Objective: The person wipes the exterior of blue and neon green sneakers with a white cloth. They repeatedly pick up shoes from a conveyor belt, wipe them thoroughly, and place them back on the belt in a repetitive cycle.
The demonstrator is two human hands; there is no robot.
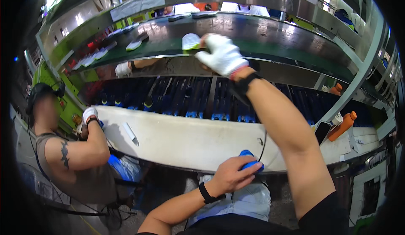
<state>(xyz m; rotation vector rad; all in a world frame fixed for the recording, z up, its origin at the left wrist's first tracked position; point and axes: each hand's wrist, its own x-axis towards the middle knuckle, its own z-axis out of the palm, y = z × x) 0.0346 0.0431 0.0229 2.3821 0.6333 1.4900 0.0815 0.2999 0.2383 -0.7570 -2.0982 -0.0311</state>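
My right hand [222, 56] wears a white glove and reaches up to the upper conveyor belt [261, 45], where its fingers hold a white and yellow-green shoe sole [190, 42] at the belt's near edge. My left hand [233, 174] is bare, with a black band on the wrist. It rests at the front edge of the white worktable [190, 140] and grips a blue object [249, 161].
A co-worker sits at my left, a gloved hand [90, 114] raised at the table end. More soles [136, 43] ride the belt further left. A white tool [130, 132] lies on the table. Orange bottles [343, 125] and a phone [322, 131] stand at right. Blue racks [202, 100] fill the shelf under the belt.
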